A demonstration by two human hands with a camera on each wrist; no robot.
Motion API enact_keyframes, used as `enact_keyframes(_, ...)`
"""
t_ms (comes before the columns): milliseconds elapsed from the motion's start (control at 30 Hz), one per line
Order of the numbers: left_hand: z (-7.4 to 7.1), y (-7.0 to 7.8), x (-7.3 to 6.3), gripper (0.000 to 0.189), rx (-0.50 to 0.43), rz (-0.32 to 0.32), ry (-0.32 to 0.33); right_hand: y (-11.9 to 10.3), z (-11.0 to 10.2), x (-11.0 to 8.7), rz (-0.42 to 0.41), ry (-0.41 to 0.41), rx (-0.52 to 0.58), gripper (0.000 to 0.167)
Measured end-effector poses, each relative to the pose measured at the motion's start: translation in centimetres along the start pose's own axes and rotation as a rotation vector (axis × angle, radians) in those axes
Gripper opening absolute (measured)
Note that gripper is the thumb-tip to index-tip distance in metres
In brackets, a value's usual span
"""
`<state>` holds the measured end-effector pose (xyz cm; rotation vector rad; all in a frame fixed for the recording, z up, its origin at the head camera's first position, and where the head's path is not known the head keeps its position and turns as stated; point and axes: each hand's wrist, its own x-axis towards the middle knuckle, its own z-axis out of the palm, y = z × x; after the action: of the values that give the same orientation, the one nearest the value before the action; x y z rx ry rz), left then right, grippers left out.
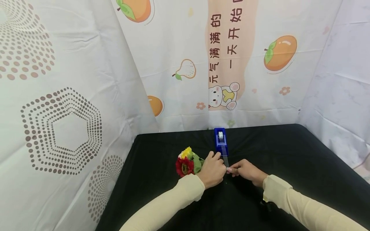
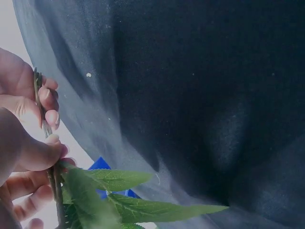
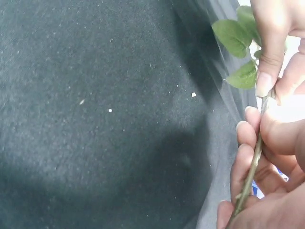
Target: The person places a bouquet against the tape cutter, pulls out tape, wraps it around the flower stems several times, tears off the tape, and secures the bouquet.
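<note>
1. Left hand (image 1: pixel 212 170) grips the stems (image 3: pixel 249 179), its thumb laid over them; right hand (image 1: pixel 247 170) pinches them nearer their cut ends. Both are clamped on the same stems, fingertips just beside each other.
2. Red flower (image 1: pixel 184 166) and yellow flower (image 1: pixel 187 152) stick out past the left hand, toward the worktop's left edge; whether they touch the worktop (image 1: pixel 162 154), I cannot tell.
3. Green leaves (image 2: pixel 124 179) spread from the stems beside the left hand.
4. Blue dispenser (image 1: pixel 221 143) sits near the middle of the worktop's far edge. Clear tape (image 1: pixel 226 160) runs from it toward the right fingertips; its exact end is too small to make out.
5. Something dark, unclear, lies by the right sleeve (image 1: pixel 300 202).
6. Beyond the far edge hangs a fruit-print curtain (image 1: pixel 185 41).
</note>
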<state>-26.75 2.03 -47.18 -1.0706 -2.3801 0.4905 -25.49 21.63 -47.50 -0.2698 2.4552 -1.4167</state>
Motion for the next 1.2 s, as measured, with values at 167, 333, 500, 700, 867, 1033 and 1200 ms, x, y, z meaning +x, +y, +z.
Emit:
enact_keyframes(167,-0.3,-0.2,0.0,0.019,0.011,0.009,-0.032,-0.5,0.1,0.1,-0.004,0.043,-0.029,0.020)
enact_keyframes(333,-0.5,-0.7,0.4,0.018,-0.119,-0.039,-0.104,-0.3,0.3,0.1,-0.005,0.083,-0.068,0.020)
enact_keyframes(500,-0.9,-1.6,1.6,0.029,-0.375,-0.150,-0.264,0.1,0.6,0.2,0.003,0.118,-0.092,0.019)
enact_keyframes(700,-2.3,-2.2,2.8,0.034,-0.508,-0.212,-0.506,0.0,1.1,0.1,-0.061,0.155,-0.138,0.017)
enact_keyframes(867,-3.2,-2.2,3.1,0.031,-0.515,-0.233,-0.574,0.2,1.3,-0.1,-0.074,0.180,-0.150,0.017)
enact_keyframes(1033,-2.7,-2.0,3.0,0.016,-0.478,-0.266,-0.521,0.2,1.3,-0.2,-0.072,0.186,-0.155,0.017)
enact_keyframes(1200,-2.4,-1.6,2.7,0.016,-0.425,-0.263,-0.416,0.1,1.0,-0.2,-0.073,0.190,-0.158,0.019)
